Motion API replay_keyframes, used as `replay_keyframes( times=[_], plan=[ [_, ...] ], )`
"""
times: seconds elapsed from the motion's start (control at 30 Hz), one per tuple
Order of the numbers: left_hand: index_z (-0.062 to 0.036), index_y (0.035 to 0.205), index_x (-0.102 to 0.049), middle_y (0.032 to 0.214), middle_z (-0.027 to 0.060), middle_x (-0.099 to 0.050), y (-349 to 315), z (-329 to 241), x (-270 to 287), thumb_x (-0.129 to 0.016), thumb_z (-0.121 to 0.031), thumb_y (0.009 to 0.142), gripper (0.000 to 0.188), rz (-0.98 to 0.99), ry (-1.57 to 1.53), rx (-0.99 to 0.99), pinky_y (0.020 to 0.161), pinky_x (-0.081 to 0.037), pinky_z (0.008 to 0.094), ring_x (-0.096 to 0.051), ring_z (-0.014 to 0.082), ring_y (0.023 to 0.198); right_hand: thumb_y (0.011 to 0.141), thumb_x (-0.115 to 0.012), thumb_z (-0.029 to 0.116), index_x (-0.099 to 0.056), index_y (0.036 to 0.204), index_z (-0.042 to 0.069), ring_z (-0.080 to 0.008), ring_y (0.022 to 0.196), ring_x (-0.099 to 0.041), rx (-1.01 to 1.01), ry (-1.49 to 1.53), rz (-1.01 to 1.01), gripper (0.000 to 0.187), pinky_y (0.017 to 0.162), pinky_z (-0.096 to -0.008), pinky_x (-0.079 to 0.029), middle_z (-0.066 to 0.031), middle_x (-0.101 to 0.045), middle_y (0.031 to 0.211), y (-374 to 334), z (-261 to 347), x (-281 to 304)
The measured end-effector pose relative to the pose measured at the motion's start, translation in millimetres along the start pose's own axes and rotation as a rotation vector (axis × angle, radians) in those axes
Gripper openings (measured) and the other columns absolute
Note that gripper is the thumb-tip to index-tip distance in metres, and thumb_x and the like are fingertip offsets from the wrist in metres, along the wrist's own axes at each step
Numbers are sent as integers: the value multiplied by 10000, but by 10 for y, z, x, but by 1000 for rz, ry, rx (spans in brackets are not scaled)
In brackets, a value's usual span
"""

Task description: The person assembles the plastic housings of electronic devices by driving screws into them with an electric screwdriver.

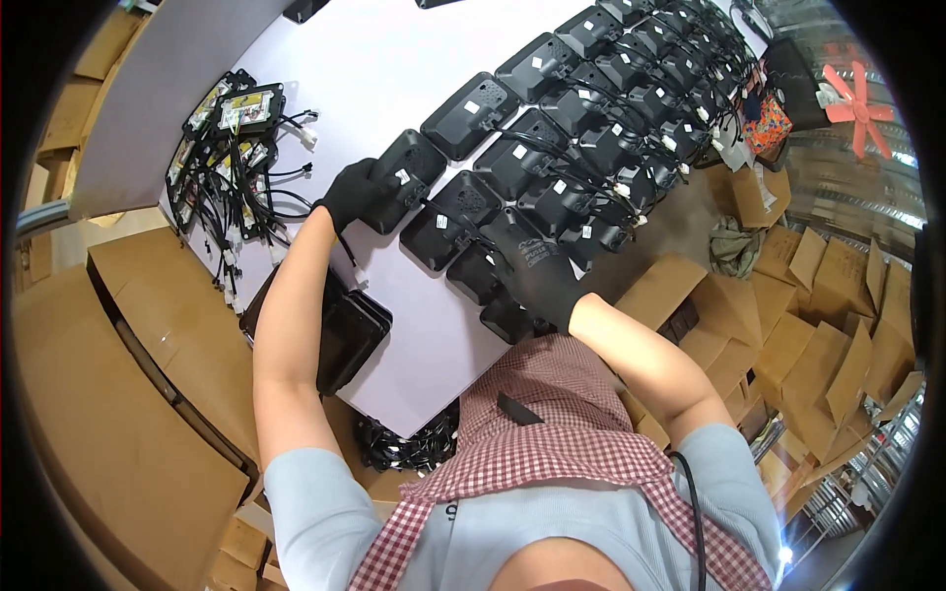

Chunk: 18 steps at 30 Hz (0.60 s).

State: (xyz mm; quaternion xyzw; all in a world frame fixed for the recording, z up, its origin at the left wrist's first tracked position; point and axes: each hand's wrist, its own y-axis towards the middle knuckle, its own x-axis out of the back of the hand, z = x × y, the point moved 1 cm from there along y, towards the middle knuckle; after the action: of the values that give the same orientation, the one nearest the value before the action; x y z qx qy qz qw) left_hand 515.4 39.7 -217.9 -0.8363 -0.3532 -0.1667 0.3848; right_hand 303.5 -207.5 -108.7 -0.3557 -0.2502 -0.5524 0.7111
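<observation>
My left hand (355,193), in a black glove, is closed on the left edge of a black plastic housing (412,163) at the near-left end of a row on the table. That housing has a small white label and lies back side up. My right hand (540,268), also black-gloved, reaches over the nearer row, beside a housing (455,219) with a cable on its back. Its fingers blend into the dark parts, so their grip is hidden. Several like housings (532,67) with cables and white connectors run off to the far right.
Left on the white table (424,364) lies a pile of flat black units with cables (246,110). Black trays (353,335) are stacked at the near-left edge, above a box of black cables (409,443). Cardboard boxes (148,394) stand left and right; a pink fan (859,110) is far right.
</observation>
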Motion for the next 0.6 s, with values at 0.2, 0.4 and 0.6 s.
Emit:
replay_keyframes(
  times=[0.2, 0.4, 0.6],
  plan=[
    [-16, 1236, -602, 1069, 175, -696, 21, -15, 12, -688, -319, 872, 481, 64, 101, 68, 876, -512, 364, -658, 272, 964, 881, -529, 115, -509, 1292, 75, -402, 1042, -604, -63, 42, 83, 414, 858, -474, -511, -228, -613, 1118, 45, -34, 32],
    [-81, 1328, -560, 1198, 213, -636, -192, -256, -65, -681, -328, 855, 548, -159, 294, 54, 966, -478, 424, -605, 356, 1115, 887, -585, 173, -491, 1370, 117, -372, 876, -656, 51, -3, -47, 496, 769, -479, -528, -196, -665, 1014, 58, -169, -60],
    [-156, 1410, -488, 1294, 218, -556, -186, -191, -114, -660, -358, 832, 636, -153, 350, 27, 1024, -440, 445, -530, 384, 1211, 868, -614, 195, -549, 1297, 102, -359, 1002, -626, 85, 38, -28, 443, 856, -463, -503, -175, -630, 1143, 57, -257, -23]
  ],
)
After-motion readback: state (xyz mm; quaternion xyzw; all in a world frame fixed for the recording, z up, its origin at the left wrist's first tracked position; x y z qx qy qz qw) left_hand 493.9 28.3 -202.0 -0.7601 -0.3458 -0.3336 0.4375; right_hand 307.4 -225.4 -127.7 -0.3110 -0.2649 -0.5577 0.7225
